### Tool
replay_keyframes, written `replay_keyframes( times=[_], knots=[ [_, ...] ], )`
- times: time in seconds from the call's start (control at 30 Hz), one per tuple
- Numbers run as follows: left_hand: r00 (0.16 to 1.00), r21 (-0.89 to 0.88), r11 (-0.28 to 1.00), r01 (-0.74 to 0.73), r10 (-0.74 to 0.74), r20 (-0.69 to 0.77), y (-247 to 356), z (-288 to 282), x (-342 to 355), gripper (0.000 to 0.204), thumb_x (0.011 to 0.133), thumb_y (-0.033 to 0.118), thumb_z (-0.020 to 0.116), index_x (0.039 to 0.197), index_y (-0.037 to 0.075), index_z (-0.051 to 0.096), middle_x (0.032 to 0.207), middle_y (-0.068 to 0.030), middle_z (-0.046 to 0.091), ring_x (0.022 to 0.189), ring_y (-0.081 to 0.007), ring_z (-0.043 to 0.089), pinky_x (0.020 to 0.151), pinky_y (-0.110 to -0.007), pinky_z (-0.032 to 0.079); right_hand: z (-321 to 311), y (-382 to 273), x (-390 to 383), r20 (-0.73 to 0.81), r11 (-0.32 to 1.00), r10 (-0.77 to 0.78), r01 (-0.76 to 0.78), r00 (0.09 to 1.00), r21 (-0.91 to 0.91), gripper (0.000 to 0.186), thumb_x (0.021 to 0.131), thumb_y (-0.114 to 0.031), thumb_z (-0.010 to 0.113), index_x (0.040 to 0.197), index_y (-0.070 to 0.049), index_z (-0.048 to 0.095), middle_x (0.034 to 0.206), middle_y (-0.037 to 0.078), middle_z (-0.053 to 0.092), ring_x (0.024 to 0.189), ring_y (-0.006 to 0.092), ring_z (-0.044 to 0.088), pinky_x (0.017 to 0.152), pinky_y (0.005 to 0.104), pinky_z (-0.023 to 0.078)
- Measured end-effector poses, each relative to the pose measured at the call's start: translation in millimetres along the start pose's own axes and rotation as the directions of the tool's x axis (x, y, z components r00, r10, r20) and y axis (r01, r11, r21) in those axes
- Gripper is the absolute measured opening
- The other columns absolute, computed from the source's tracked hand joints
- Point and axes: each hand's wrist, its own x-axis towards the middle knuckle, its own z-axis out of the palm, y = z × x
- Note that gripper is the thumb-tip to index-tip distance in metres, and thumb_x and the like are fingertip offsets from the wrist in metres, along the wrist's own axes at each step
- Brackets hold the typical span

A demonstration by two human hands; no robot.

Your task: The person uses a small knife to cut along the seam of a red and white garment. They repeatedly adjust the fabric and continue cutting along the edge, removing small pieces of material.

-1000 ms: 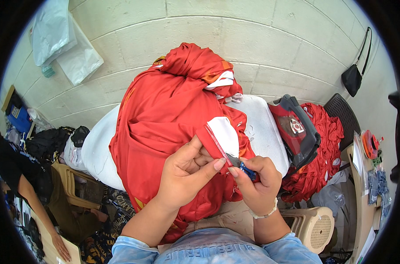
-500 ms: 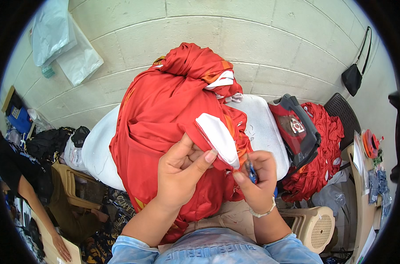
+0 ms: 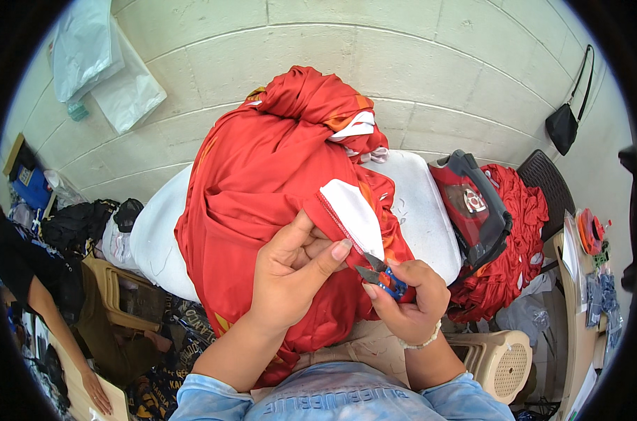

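Observation:
A large heap of shiny red fabric (image 3: 241, 168) with orange and white bits lies on a white padded surface (image 3: 157, 231). My left hand (image 3: 283, 281) pinches a red folded edge with a stitched seam and a white panel (image 3: 350, 210) between thumb and fingers. My right hand (image 3: 413, 302), with a beaded bracelet at the wrist, grips small blue thread snips (image 3: 392, 281). Their dark blades are spread apart, pointing left at the seam's lower end, just right of my left thumb. Whether they touch the cloth, I cannot tell.
At right sit a grey-and-red bag (image 3: 469, 203), more red fabric (image 3: 514, 238), stacked plastic stools (image 3: 504, 365) and a cluttered side table (image 3: 571, 316). Another person's arm (image 3: 66, 330) is at lower left, beside a plastic chair (image 3: 122, 309). Plastic bags (image 3: 94, 63) hang on the wall.
The snips swung upright half a second ago and now point left again, with blades visibly spread. The white-panelled edge tilted, then shifted slightly right; my right hand has dropped a little since then.

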Motion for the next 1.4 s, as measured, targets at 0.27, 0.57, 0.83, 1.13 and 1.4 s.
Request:
replay_keyframes(
  times=[0.27,0.57,0.83,1.13,1.4],
  knots=[
    [1.000,0.019,1.000,-0.008,0.008,0.007,0,-1,-1,0.045,0.091,-0.006,0.052,0.133,-0.006,0.039,0.116,-0.0123,0.057,0.104,-0.0159,0.058,0.090,-0.030,0.049,1,0,2,-0.025,1.000,-0.006,0.006,1.000,-0.004,0.040,0.061,-0.008,0.085,0.089,0.002,0.059,0.074,0.013,0.065,0.057,0.0202,0.062,0.049,0.0273,0.047],
    [1.000,0.026,1.000,-0.005,0.005,0.009,-1,-1,-2,0.045,0.090,-0.006,0.052,0.134,-0.006,0.038,0.117,-0.0116,0.057,0.107,-0.0157,0.057,0.091,-0.029,0.047,3,0,9,-0.024,0.999,-0.040,0.040,0.999,0.000,0.040,0.061,-0.009,0.085,0.089,0.002,0.059,0.073,0.012,0.064,0.053,0.0191,0.059,0.046,0.0267,0.045],
    [1.000,0.027,1.000,-0.015,0.015,-0.012,-1,-1,-1,0.047,0.091,-0.005,0.051,0.135,-0.006,0.036,0.119,-0.0122,0.056,0.109,-0.0162,0.056,0.092,-0.029,0.046,3,-2,9,-0.008,1.000,-0.020,0.020,1.000,-0.020,0.037,0.063,-0.006,0.083,0.089,0.002,0.058,0.071,0.012,0.062,0.055,0.0180,0.058,0.048,0.0266,0.045],
    [1.000,0.004,1.000,-0.010,0.010,0.026,0,-1,-2,0.046,0.092,-0.005,0.050,0.136,-0.006,0.035,0.119,-0.0131,0.056,0.109,-0.0167,0.056,0.093,-0.030,0.046,-2,-3,9,0.024,0.997,-0.035,0.037,0.999,-0.064,0.035,0.066,-0.002,0.079,0.090,0.002,0.054,0.070,0.012,0.059,0.059,0.0150,0.058,0.055,0.0250,0.046],
    [1.000,0.000,1.000,0.010,-0.010,0.015,-2,-2,-4,0.046,0.091,-0.006,0.050,0.135,-0.006,0.036,0.119,-0.0129,0.057,0.109,-0.0167,0.056,0.092,-0.030,0.047,5,-2,12,-0.026,0.999,-0.046,0.046,0.999,-0.018,0.041,0.061,-0.010,0.085,0.090,0.001,0.059,0.069,0.009,0.061,0.052,0.0199,0.057,0.045,0.0281,0.043]
  ],
)
